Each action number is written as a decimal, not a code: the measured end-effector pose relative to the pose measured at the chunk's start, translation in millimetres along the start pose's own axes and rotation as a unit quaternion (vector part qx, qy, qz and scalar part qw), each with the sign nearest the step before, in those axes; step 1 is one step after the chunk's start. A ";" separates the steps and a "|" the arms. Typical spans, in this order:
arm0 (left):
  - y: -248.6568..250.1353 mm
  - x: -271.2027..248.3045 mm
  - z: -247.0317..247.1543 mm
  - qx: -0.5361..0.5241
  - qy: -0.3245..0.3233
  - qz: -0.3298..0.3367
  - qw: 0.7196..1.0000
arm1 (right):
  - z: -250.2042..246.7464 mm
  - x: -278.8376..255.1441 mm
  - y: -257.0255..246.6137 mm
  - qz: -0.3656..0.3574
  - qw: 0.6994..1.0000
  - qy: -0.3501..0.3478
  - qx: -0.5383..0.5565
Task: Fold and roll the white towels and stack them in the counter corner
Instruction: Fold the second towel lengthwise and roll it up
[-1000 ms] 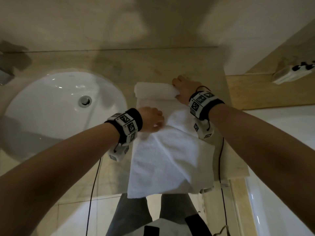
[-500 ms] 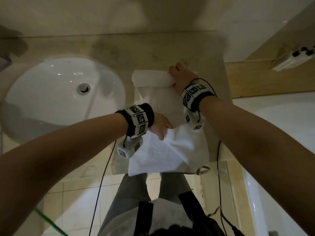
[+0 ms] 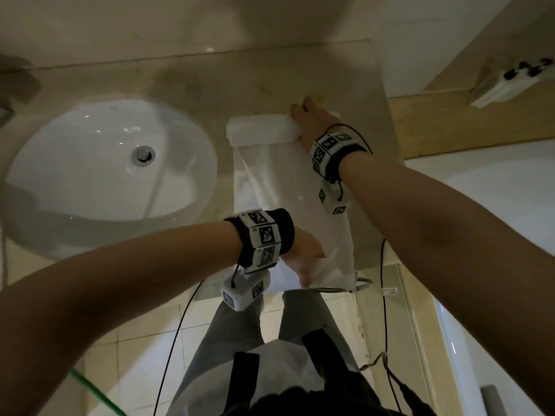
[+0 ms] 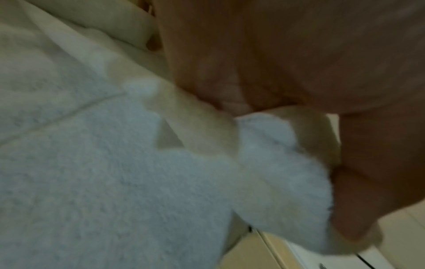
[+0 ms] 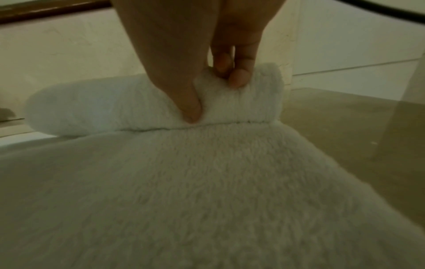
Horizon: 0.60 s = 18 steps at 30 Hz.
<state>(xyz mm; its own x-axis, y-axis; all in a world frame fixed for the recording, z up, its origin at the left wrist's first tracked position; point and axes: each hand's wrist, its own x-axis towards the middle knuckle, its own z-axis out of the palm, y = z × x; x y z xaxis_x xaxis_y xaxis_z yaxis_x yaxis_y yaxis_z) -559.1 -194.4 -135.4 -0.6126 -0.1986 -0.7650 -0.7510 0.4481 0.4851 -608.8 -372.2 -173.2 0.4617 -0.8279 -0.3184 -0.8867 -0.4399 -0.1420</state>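
A white towel (image 3: 282, 181) lies lengthwise on the beige counter (image 3: 210, 82), right of the sink. Its far end is rolled into a short roll (image 3: 261, 130). My right hand (image 3: 312, 121) pinches the right end of that roll (image 5: 230, 96) between thumb and fingers (image 5: 239, 78). My left hand (image 3: 303, 259) holds the towel's near end (image 4: 276, 172) at the counter's front edge, fingers curled around the cloth; that view is blurred. The towel's near part hangs slightly over the edge.
A round white sink (image 3: 111, 163) with a drain (image 3: 143, 154) fills the counter's left. Walls meet behind the roll, forming the corner at the right. A chrome ring (image 3: 348, 288) hangs under the counter front. A bathtub rim (image 3: 495, 190) lies to the right.
My left hand has slid from the towel's middle toward me to its near end, pulling the cloth straight and narrow. The right hand stays on the roll.
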 end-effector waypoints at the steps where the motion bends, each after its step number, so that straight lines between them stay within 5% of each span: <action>1: 4.3 2.5 2.1 -0.018 -0.021 0.010 1.000 | -0.6 0.6 -0.1 0.003 1.000 -0.006 -0.001; 5: 14.8 9.0 14.3 -0.035 -0.058 0.036 0.997 | -2.4 1.6 -1.6 0.015 1.000 0.008 0.002; 11: -18.7 6.1 20.9 -0.167 -0.150 -0.008 0.974 | -9.1 -0.6 -5.2 0.033 0.999 0.032 -0.011; 14: -50.1 0.2 7.5 -0.161 0.017 -0.059 0.985 | -9.0 -3.8 -4.6 0.027 0.999 0.030 -0.017; 18: -88.1 -8.7 -18.2 -0.121 0.223 -0.140 0.957 | -3.0 -8.7 -1.0 0.008 0.998 0.052 -0.030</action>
<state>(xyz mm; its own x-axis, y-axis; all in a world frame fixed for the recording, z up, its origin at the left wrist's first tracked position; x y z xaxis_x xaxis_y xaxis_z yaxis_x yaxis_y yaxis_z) -492.2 -248.0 -163.7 -0.3834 -0.6572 -0.6490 -0.9030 0.1192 0.4127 -611.9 -365.5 -167.5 0.4503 -0.8654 -0.2198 -0.8925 -0.4439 -0.0804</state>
